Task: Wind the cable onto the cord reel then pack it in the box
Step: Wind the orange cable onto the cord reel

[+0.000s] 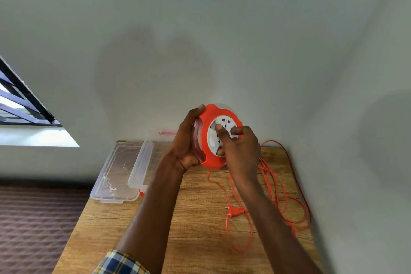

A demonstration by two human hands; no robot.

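Cord reel held above the bench, cable loose beside it

On the bench (124, 229), the plug (233, 212) and slack cable (278, 187) are spread right — the clear box (120, 173) lies open at left; beyond, the cord reel (214, 138) is clasped at its rim by the left hand (185, 140), its white face partly hidden by the right hand (240, 147), fingers curled on it.

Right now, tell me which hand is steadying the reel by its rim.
The left hand: it grips the orange cord reel around its outer edge, while the right hand lies on the white socket face.
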